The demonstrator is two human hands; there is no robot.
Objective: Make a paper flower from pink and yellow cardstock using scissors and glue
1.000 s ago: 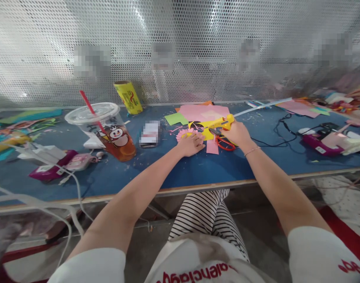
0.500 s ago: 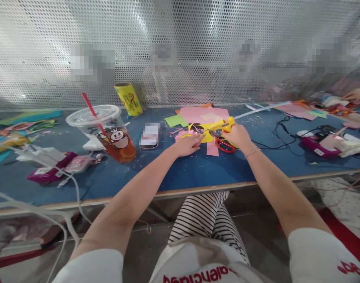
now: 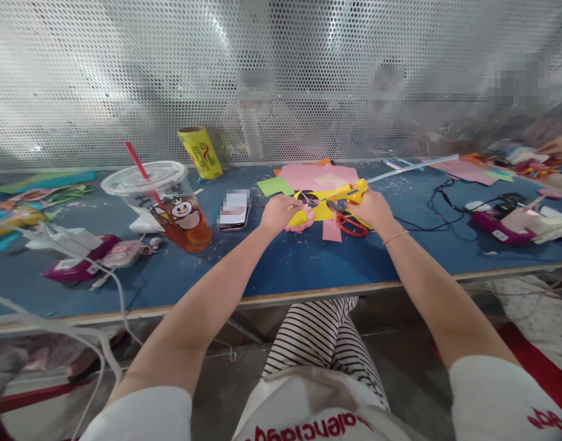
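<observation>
My right hand (image 3: 371, 211) is wrapped round a yellow glue gun (image 3: 342, 192), its nozzle pointing left. A long clear glue stick (image 3: 413, 169) sticks out of the gun's back end. With fingers pinched together, my left hand (image 3: 281, 212) grips the edge of a paper flower (image 3: 301, 219), yellow in the middle with a pink fringed rim. The nozzle is just right of and above the flower; whether they touch, I cannot tell. Red-handled scissors (image 3: 352, 225) lie below the gun, partly over yellow paper (image 3: 323, 212) and near a pink strip (image 3: 331, 231).
Left of my hand lie a phone (image 3: 233, 210) and a tilted-looking drink cup (image 3: 182, 214) with a red straw. A yellow roll (image 3: 200, 153) stands behind. Pink paper sheets (image 3: 317, 176) lie at the back. Purple power strips (image 3: 501, 229) and cables flank both sides.
My left hand has shifted left and slightly up, from lying over the flower to pinching its edge, and more of the flower shows. My right hand and the glue gun have barely moved.
</observation>
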